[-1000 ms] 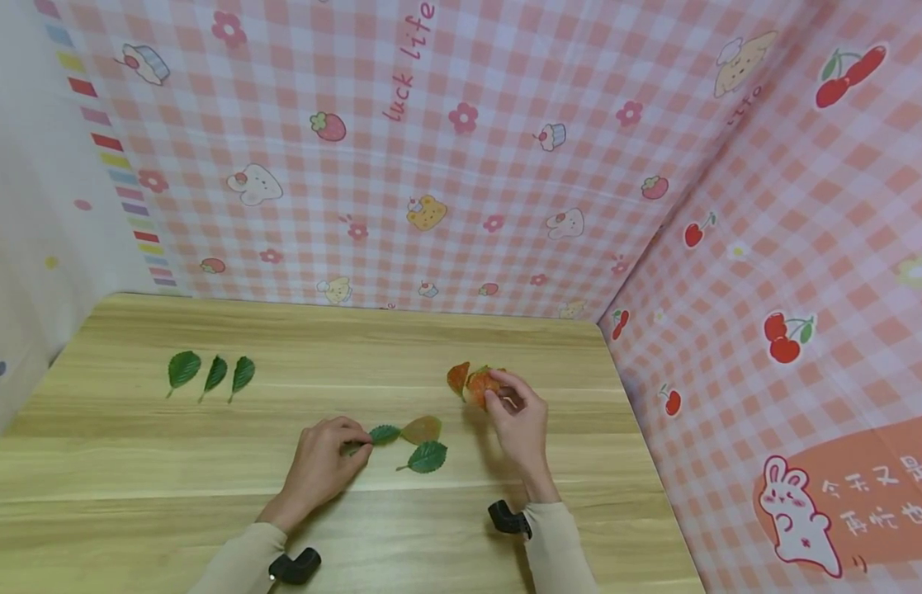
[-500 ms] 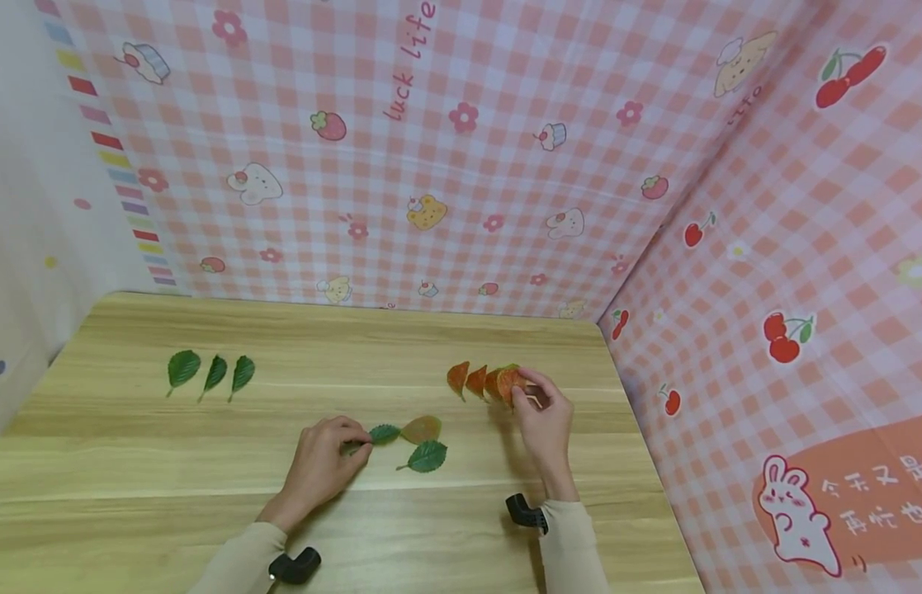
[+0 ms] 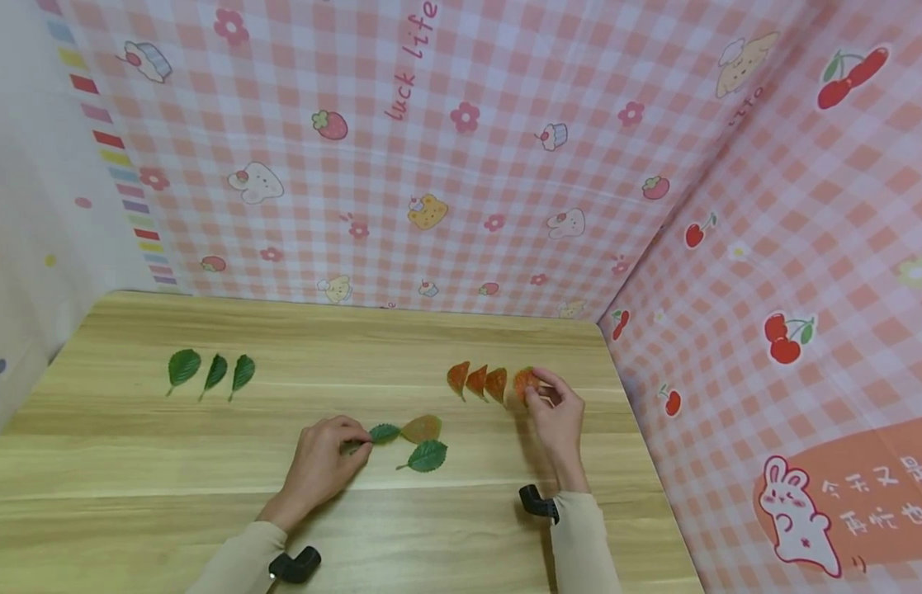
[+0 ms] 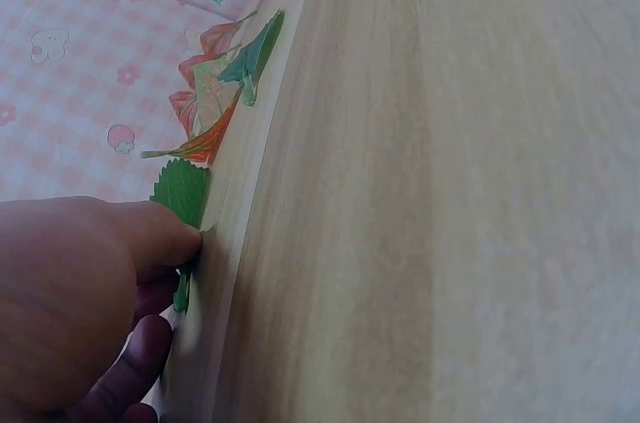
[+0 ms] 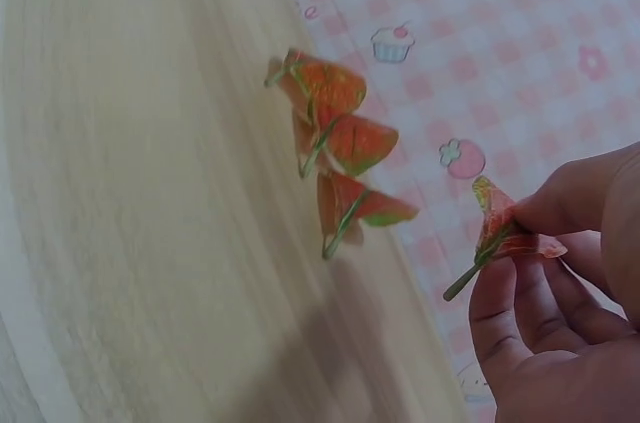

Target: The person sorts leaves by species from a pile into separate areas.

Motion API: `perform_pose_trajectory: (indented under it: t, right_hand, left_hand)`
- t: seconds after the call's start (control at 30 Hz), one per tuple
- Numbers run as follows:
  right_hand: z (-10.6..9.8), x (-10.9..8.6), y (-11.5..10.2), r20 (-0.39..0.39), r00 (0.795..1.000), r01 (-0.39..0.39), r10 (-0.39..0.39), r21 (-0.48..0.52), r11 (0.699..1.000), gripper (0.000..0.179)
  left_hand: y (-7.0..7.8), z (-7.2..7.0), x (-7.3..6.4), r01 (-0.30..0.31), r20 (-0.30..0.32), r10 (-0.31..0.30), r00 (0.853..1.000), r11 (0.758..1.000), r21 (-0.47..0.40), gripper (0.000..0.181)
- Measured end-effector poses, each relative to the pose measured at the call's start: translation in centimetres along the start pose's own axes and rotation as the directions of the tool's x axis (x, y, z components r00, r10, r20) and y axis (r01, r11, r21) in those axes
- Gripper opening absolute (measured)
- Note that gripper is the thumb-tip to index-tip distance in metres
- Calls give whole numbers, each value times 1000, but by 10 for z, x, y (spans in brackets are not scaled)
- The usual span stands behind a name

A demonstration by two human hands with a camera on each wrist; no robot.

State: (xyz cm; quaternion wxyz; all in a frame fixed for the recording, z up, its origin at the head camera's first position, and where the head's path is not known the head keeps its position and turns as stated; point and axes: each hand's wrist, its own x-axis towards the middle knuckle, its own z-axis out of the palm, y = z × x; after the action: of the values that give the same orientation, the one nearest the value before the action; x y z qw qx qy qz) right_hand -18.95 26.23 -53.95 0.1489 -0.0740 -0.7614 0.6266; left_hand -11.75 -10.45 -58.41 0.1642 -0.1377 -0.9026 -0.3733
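Observation:
My right hand [image 3: 560, 425] pinches an orange-red leaf [image 3: 525, 381] at the right end of a row of three orange leaves [image 3: 477, 382]. In the right wrist view, the pinched leaf's green stem [image 5: 462, 281] points down and left, and a gap separates it from the row. At the middle of the table my left hand [image 3: 323, 462] holds a small green leaf [image 3: 385, 433] near its stem between thumb and finger. That leaf's tip reaches a duller orange leaf [image 3: 422, 429]. Another green leaf [image 3: 427, 457] lies just in front of it.
Three green leaves [image 3: 215, 373] lie in a row at the back left of the wooden table [image 3: 171, 462]. Pink checked cloth [image 3: 386, 165] rises behind the table and along its right side. Each wrist carries a black camera mount [image 3: 295, 565].
My right hand has moved right with the orange leaf, away from the row. The row's three leaves, partly covered before, now show fully. My left hand stays where it was.

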Motion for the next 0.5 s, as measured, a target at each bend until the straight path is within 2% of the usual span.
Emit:
perform_pose_trajectory:
  t: [0.2,0.5]
  right_hand:
    - [-2,6,9,17,1000,-11,13,-91,996,35]
    - [-5,15,22,75,996,-35,54,-237,971,35]
  left_hand:
    - [-1,1,-1,-5,-7,5,1000,1000,3,11]
    - [-1,1,-1,-9,-11,9,1000,1000,-3,11]
